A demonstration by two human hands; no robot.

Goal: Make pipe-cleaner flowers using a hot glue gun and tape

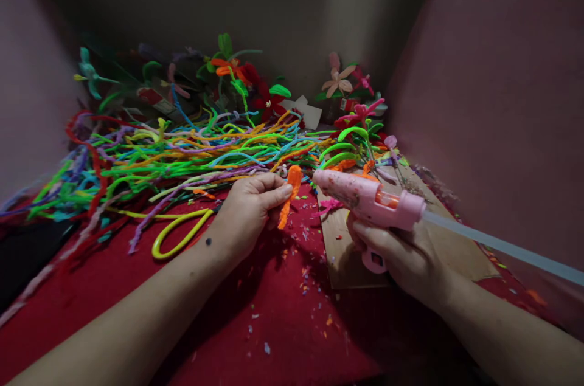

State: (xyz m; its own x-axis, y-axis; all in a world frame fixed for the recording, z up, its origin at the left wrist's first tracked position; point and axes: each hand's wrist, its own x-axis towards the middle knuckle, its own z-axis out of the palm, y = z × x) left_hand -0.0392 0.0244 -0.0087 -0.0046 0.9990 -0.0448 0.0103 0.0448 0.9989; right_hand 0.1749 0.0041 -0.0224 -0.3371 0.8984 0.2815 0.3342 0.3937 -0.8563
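Between the thumb and fingers of my left hand point(255, 206) is a small orange pipe-cleaner petal point(292, 191), looped at the top with its narrow end pointing down. My right hand point(396, 249) is wrapped round the handle of a pink hot glue gun point(365, 194). Its nozzle points left at the petal, with a small gap between them. A long translucent glue stick point(502, 244) sticks out of the gun's back. Just left of my left wrist lie the yellow looped handles of a tool point(180, 237), probably scissors or pliers; its working end is hidden.
A heap of coloured pipe cleaners point(205, 155) spreads across the back left of the red cloth point(274, 325). Finished pipe-cleaner flowers point(337, 81) stand along the back. Under the glue gun lies a cardboard sheet point(340, 258). Bits of fluff are scattered in front.
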